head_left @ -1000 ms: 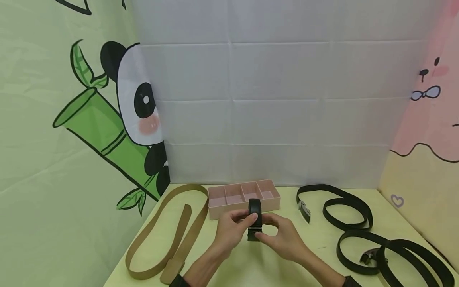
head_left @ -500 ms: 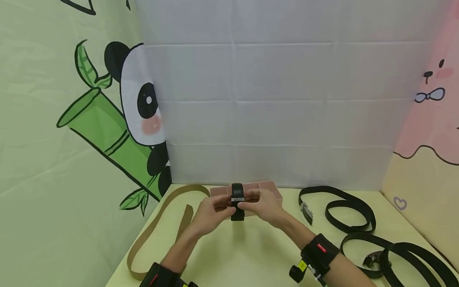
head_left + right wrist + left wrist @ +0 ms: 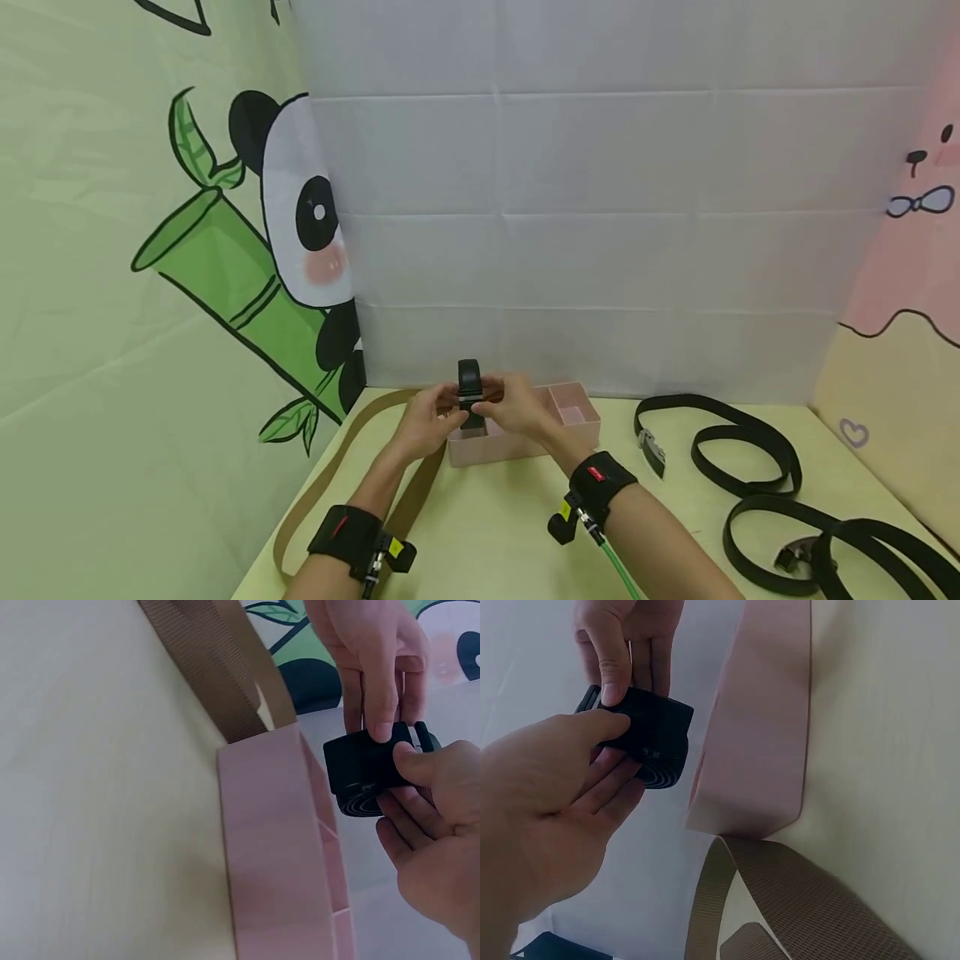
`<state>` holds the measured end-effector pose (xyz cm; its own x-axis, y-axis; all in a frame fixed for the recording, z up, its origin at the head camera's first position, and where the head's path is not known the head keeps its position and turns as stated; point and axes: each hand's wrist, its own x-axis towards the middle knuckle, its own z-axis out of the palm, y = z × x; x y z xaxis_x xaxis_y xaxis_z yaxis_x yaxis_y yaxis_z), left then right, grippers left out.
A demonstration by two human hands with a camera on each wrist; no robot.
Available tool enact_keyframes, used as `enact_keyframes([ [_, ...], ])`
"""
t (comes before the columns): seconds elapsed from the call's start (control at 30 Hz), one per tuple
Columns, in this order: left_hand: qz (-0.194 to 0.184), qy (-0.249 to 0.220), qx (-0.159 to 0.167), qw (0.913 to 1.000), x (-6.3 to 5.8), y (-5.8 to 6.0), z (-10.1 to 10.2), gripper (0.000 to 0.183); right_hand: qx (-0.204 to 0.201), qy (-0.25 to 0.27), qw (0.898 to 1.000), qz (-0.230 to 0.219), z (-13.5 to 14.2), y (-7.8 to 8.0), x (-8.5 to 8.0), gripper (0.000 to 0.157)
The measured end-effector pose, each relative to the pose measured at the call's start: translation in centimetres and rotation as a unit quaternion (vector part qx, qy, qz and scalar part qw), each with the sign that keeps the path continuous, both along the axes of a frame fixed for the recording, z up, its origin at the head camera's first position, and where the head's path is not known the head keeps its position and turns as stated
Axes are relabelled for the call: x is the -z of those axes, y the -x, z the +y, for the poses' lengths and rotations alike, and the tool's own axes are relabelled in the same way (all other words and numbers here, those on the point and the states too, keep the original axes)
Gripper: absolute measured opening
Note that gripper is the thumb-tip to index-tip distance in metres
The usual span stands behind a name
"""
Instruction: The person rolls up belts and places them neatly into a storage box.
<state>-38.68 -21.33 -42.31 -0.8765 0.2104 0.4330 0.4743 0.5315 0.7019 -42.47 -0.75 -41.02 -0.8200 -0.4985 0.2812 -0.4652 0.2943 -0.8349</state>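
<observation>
A black belt (image 3: 470, 382), wound into a tight roll, is held up by both hands over the left end of the pink divided box (image 3: 495, 450). My left hand (image 3: 423, 423) pinches one side of the roll, thumb in front and fingers behind. From the other side my right hand (image 3: 517, 408) grips it the same way. In the left wrist view the coiled layers of the belt (image 3: 660, 742) show at its edge. The right wrist view shows the rolled belt (image 3: 367, 761) just beyond the box's wall (image 3: 274, 840), apart from it.
A tan webbing belt (image 3: 322, 479) lies in a loop to the left of the box, touching or close to its corner. Two loosely looped black belts with metal buckles, a far one (image 3: 742, 425) and a nearer one (image 3: 780, 581), lie on the right of the table (image 3: 637, 517).
Both hands have carried the rolled belt forward and left, from in front of the pink box to above its left end. The belts on the table stay where they lay.
</observation>
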Motion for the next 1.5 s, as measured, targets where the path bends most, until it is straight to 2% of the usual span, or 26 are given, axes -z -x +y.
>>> enact_keyframes([
  [0.13,-0.004,0.014,-0.031,0.9994,1.1,0.2,-0.1,0.039,0.013,0.003,1.0,0.004,-1.0,0.4,1.5,0.048],
  [0.27,-0.024,0.01,-0.037,0.999,2.0,0.1,-0.1,0.049,0.005,-0.007,1.0,0.007,-1.3,0.2,2.3,0.063],
  [0.37,-0.03,0.009,-0.031,0.999,2.5,0.0,-0.2,0.063,0.006,-0.054,0.998,0.044,-1.4,0.0,2.6,0.069],
  [0.5,-0.023,0.034,-0.027,0.9988,3.0,-0.1,-0.3,0.076,0.021,-0.126,0.988,0.086,-1.6,0.0,2.9,0.069],
  [0.63,-0.029,0.065,-0.024,0.9972,2.7,0.0,-0.1,0.071,0.025,-0.146,0.985,0.087,-1.5,-0.1,2.7,0.062],
  [0.83,-0.056,0.1,-0.019,0.9933,2.1,0.2,0.0,0.062,0.019,-0.149,0.988,0.041,-1.4,0.0,2.4,0.061],
  [1.0,-0.049,0.111,-0.025,0.9923,2.1,0.0,-0.3,0.066,0.001,-0.152,0.987,0.059,-0.9,-0.4,2.4,0.061],
  [1.27,-0.034,0.134,-0.029,0.99,2.8,0.9,-0.6,0.07,-0.002,-0.153,0.975,0.162,3.1,-1.8,3.0,0.054],
  [1.4,-0.038,0.138,-0.035,0.989,2.6,0.8,-0.7,0.071,-0.006,-0.164,0.966,0.197,7.0,-3.6,3.1,0.048],
  [1.5,-0.019,0.169,-0.066,0.9832,2.5,0.3,-0.2,0.073,-0.009,-0.186,0.957,0.223,10.8,-5.3,3.1,0.047],
])
